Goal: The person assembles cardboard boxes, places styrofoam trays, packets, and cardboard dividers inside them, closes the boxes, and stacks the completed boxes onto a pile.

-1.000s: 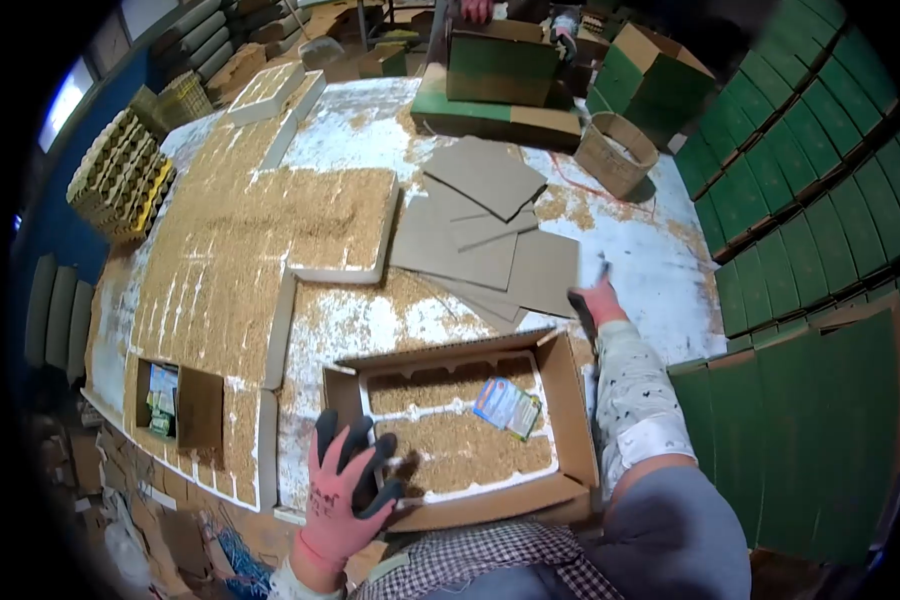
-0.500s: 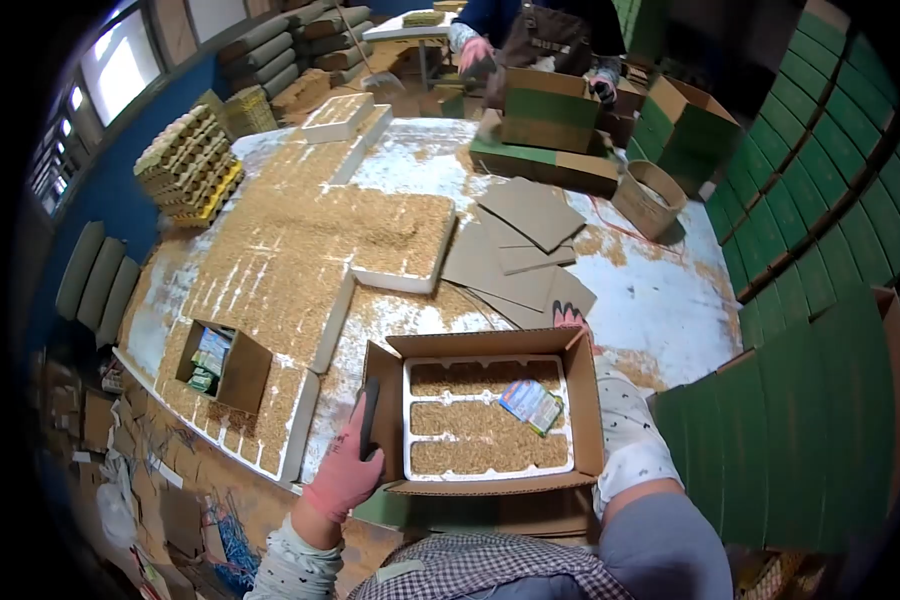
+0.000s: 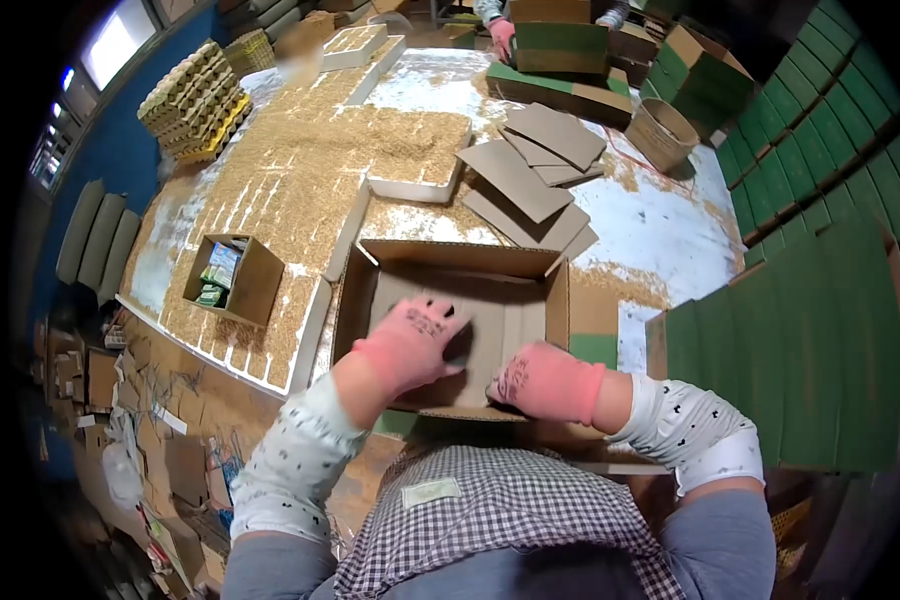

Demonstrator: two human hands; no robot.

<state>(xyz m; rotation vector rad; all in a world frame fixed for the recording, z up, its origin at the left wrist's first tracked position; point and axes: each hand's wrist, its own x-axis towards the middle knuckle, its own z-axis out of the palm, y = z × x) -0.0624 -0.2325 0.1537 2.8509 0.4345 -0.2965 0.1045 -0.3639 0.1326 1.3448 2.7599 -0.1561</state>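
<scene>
An open cardboard box (image 3: 558, 325) stands in front of me, with a plain cardboard sheet (image 3: 480, 290) lying inside it. The tray and the packet seen earlier are hidden from view. My left hand (image 3: 415, 345), in a pink glove with dark fingertips, rests over the left part of the sheet with its fingers apart. Near the box's front right corner is my right hand (image 3: 545, 385), also gloved, its fingers curled together and pointing down. What they hold, if anything, is hidden.
Loose cardboard sheets (image 3: 530, 185) lie behind the box. At left are a small box of packets (image 3: 255, 285), husk-filled trays (image 3: 300, 160) and stacked egg trays (image 3: 190, 105). Green boxes (image 3: 790, 340) stand at right. A round tub (image 3: 662, 135) and a co-worker's gloved hand (image 3: 502, 38) are farther back.
A cardboard sheet now covers the tray and packet in the box. My right hand has come from the loose sheets into the box, and my left hand has moved inside from its left edge.
</scene>
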